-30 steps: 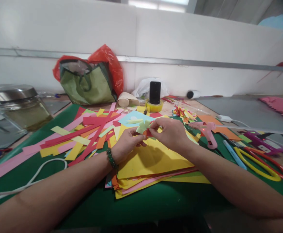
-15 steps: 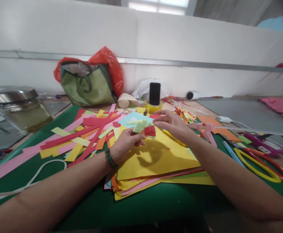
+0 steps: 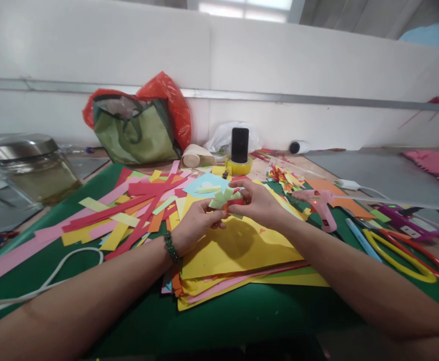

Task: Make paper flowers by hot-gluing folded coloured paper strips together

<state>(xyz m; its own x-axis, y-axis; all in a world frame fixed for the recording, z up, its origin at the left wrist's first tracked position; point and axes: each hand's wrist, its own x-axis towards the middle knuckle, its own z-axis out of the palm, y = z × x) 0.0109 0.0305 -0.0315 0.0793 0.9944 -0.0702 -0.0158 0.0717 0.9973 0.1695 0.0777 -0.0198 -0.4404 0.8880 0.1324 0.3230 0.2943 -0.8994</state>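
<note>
Between my two hands is a small paper flower [image 3: 222,198] with pale green petals and a red part. My left hand [image 3: 197,219], with a dark green bead bracelet at the wrist, pinches it from the left. My right hand [image 3: 256,203] curls round its red side, thumb and fingers closed on it. Both hands are above a stack of yellow paper [image 3: 234,250] with other colours beneath. Behind the flower lies a light blue sheet [image 3: 200,184] with a pale green strip on it. The fingertips of the right hand partly cover the flower.
Coloured paper strips [image 3: 129,200] lie heaped at left. A pink glue gun [image 3: 322,205], a blue pen [image 3: 362,240] and scissors with yellow and red handles [image 3: 400,255] are at right. A phone [image 3: 239,144] stands on a yellow tape roll [image 3: 239,165]. A glass jar [image 3: 35,175] is far left.
My right hand has moved down and in, from open fingers above the flower to closing on its red side. The left hand stays nearly in place, with the flower slightly turned.
</note>
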